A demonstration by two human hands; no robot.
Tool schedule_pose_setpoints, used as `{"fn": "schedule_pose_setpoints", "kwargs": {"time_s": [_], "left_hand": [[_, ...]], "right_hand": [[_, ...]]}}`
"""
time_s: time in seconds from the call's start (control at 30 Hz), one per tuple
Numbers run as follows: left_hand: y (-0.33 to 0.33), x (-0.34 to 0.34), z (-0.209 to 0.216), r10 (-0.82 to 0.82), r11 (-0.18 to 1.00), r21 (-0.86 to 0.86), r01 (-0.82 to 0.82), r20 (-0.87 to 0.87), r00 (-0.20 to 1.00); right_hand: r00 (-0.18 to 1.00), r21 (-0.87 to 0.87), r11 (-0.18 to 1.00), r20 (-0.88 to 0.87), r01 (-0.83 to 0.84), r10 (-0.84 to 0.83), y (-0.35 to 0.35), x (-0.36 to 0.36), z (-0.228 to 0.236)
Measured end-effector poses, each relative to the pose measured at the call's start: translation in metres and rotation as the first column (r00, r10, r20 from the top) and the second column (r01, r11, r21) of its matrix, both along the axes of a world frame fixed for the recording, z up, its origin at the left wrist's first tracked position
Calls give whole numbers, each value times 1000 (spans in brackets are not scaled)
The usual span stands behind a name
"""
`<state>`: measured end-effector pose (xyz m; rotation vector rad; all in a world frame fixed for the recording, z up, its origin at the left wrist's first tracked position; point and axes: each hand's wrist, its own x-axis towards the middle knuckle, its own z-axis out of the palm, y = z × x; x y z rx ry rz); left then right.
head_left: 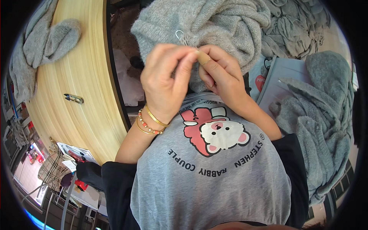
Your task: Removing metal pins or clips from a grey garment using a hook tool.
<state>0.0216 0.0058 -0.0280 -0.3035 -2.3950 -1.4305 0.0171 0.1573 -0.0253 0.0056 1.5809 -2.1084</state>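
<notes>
A fluffy grey knit garment (226, 23) is bunched up in front of me. My left hand (163, 76) and my right hand (222, 73) meet over its near part, thumbs and forefingers pinched tip to tip. Whatever is between the fingertips is too small to make out. A tan wrap or finger cover (203, 58) sits on a finger of the right hand. Just beyond the fingertips, a gathered tuft of the knit stands up, with a thin white loop (179, 35) next to it. Gold bangles and a beaded bracelet (147, 125) circle my left wrist.
On the left, a wooden table (82, 126) carries small thread snips (73, 98) and another grey knit piece (46, 50). Grey knits (318, 122) are heaped over a grey bin or board (281, 78) on the right. More knitwear (291, 30) lies far right.
</notes>
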Motion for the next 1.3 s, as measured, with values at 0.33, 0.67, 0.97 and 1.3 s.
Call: {"fn": "schedule_pose_setpoints", "kwargs": {"time_s": [0.33, 0.67, 0.97, 1.3], "left_hand": [[-5, -8, 4, -104, 752, 641, -151, 342, 934], [-5, -1, -6, -315, 786, 618, 36, 350, 882], [-30, -33, 9, -10, 972, -212, 102, 397, 918], [-17, -59, -11, 3, 892, -423, 159, 359, 933]], "right_hand": [[993, 73, 994, -77, -84, 90, 6, -1, 0], [995, -65, 995, 59, -78, 81, 11, 0, 4], [993, 115, 989, 75, -95, 87, 22, 8, 16], [997, 204, 976, 33, -80, 75, 25, 7, 10]]}}
